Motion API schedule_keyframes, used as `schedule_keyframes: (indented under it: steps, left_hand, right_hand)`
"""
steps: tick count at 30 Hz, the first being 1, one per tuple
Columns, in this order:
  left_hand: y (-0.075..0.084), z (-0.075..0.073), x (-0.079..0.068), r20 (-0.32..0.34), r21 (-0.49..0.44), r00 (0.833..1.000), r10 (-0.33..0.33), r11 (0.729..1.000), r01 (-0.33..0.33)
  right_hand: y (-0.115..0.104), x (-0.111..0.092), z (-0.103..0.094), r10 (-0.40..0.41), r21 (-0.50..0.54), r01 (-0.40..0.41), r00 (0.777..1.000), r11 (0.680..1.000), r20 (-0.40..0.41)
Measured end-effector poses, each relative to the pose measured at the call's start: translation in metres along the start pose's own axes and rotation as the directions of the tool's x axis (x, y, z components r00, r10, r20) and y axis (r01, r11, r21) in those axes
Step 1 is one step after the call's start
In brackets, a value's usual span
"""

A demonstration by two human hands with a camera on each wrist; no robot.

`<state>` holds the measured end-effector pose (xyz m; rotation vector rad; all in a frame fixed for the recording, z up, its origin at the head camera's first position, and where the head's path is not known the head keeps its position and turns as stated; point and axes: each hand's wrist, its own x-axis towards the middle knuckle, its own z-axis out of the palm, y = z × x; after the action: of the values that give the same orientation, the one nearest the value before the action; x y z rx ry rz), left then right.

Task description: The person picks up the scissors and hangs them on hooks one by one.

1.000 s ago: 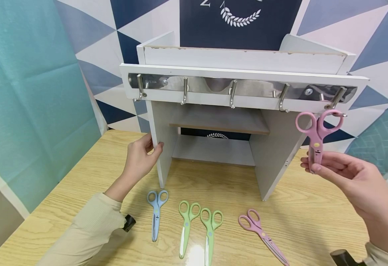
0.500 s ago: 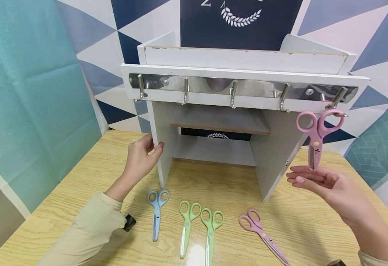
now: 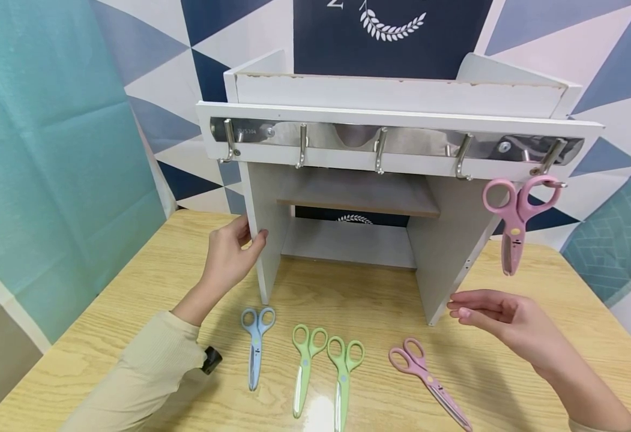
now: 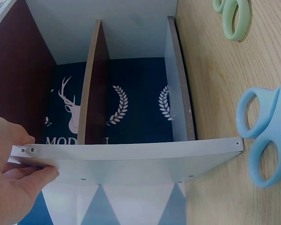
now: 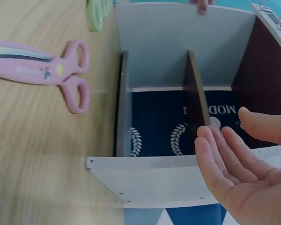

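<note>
My left hand (image 3: 229, 255) grips the front edge of the left side panel (image 4: 131, 152) of a white shelf unit (image 3: 401, 99), thumb on one face and fingers on the other. A steel rail (image 3: 418, 141) with several hooks runs along its top front. From the rightmost hook (image 3: 552, 157) hangs a pair of pink scissors (image 3: 515, 231) by one finger loop, blades down. Below it my right hand (image 3: 510, 327) holds nothing, its fingertips by the front edge of the right panel (image 3: 450, 252); in the right wrist view the fingers look relaxed.
On the wooden table (image 3: 147, 288), in front of the unit, lie blue scissors (image 3: 256, 342), two pairs of green scissors (image 3: 305, 361) side by side, and a second pair of pink scissors (image 3: 428, 380). A patterned backdrop (image 3: 147, 60) stands behind; a teal cloth (image 3: 50, 132) hangs at left.
My right hand has let go of the hanging pink scissors' blades and moved down and left. The scissors stay on the hook. The left hand keeps its grip on the panel.
</note>
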<state>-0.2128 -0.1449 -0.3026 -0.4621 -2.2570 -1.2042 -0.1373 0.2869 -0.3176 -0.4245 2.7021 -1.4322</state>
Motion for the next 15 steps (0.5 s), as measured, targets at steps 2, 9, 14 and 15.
schedule_keyframes:
  steps: [2, 9, 14, 15]
  left_hand:
    - [0.0, 0.0, 0.0, 0.0, 0.001, 1.0, 0.0, 1.0, 0.0]
    - [0.0, 0.0, -0.001, 0.004, -0.01, 1.0, -0.006, 1.0, 0.006]
    - [0.0, 0.0, 0.0, 0.003, -0.017, 1.0, -0.007, 1.0, 0.007]
    - [0.0, 0.0, 0.0, 0.003, -0.017, 1.0, -0.006, 1.0, 0.006]
  right_hand:
    - [0.001, 0.0, 0.003, 0.004, -0.015, -0.004, 1.0, 1.0, 0.004]
    - [0.004, 0.0, 0.011, 0.044, -0.056, -0.043, 0.999, 0.998, 0.029]
    - [0.004, 0.002, 0.014, 0.06, -0.071, -0.053, 0.993, 0.996, 0.104]
    - [0.004, 0.002, 0.015, 0.057, -0.077, -0.048, 0.991, 0.996, 0.12]
